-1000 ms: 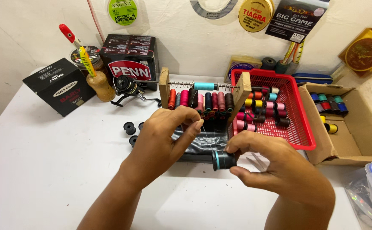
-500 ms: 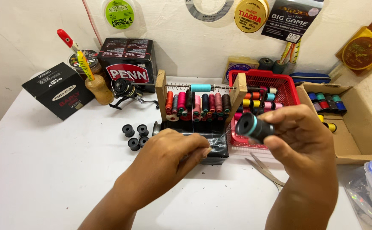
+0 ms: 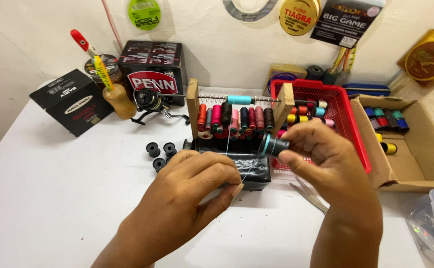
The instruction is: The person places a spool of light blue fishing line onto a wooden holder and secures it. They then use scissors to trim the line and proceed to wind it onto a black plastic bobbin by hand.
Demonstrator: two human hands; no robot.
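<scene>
- Hands meet over a white table, in front of a wooden thread rack;
- right hand grasps a small dark spool with a teal rim between thumb and fingertips, raised just in front of the rack's right post; the spool lies on its side, teal rim facing left;
- left hand is pinched, thumb against fingertips, on a thin thread that runs up to the spool; it hovers just before a dark block at the rack's foot;
- the rack carries a row of thread spools in orange, pink, dark and maroon, with a teal spool on the sprung rod above;
- 4 empty black bobbins lie on the table left of the rack;
- scissors lie below the right hand, partly hidden by it;
- a red basket of spools stands right of the rack, a cardboard box beside it;
- a fishing reel and 2 black boxes stand at the back left.
</scene>
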